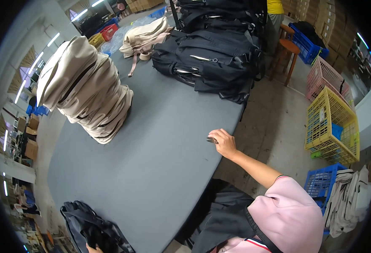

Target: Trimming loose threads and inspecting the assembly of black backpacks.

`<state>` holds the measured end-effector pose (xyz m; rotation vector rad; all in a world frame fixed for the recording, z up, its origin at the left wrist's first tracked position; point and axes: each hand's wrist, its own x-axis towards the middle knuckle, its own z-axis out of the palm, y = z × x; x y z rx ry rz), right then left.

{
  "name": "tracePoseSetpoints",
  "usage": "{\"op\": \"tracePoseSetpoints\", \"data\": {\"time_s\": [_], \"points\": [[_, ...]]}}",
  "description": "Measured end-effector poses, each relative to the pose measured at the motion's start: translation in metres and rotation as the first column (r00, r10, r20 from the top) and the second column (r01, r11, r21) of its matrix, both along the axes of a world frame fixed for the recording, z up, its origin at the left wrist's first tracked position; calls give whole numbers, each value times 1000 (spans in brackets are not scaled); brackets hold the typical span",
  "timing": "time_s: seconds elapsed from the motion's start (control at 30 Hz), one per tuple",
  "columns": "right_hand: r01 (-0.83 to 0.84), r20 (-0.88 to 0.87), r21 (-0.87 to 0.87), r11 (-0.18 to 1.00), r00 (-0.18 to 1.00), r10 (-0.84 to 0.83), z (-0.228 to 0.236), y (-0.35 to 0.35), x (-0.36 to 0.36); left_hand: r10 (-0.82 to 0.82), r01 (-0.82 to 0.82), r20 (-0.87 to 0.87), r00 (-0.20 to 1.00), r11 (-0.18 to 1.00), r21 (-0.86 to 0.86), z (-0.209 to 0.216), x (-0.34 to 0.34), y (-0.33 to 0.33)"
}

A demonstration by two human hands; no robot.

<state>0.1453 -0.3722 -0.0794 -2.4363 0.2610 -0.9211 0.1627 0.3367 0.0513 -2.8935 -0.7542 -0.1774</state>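
Observation:
My right hand [225, 143] is closed around a pair of thread snips [211, 140], their dark metal tips poking out to the left over the right edge of the grey table [164, 160]. At the bottom edge of the view, only a few fingers of my left hand [94, 249] show, gripping a black backpack [90, 225]. That backpack lies at the table's near left corner, its straps loose and part of it cut off by the frame.
A tall stack of beige bags [88, 90] stands on the left. Black backpacks [215, 59] pile up at the far end, beside more beige bags [145, 36]. Along the right floor are a wooden stool [289, 46], a yellow crate [333, 124], a pink crate [326, 78] and blue crates [307, 48].

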Motion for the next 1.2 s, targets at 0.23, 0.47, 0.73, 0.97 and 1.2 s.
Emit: {"op": "tracePoseSetpoints", "data": {"time_s": [0.23,0.47,0.73,0.97,1.2], "points": [[4,5,-81,997,1000,-4,4,18,14,65,-62,67,996,997,-48,30,26,-52],[-71,-29,-150,986,997,68,-22,2,7,-368,310,370,853,928,209,-11,1,-86],[-49,-87,-131,990,995,38,-21,2,7,-479,433,383,789,878,207,-14,-17,-142],[-341,-71,728,594,825,561,67,109,39,-624,550,386,680,781,295,-16,-45,-189],[-664,41,684,304,450,892,92,271,65,-172,165,625,761,984,71,63,-42,-91]]}}
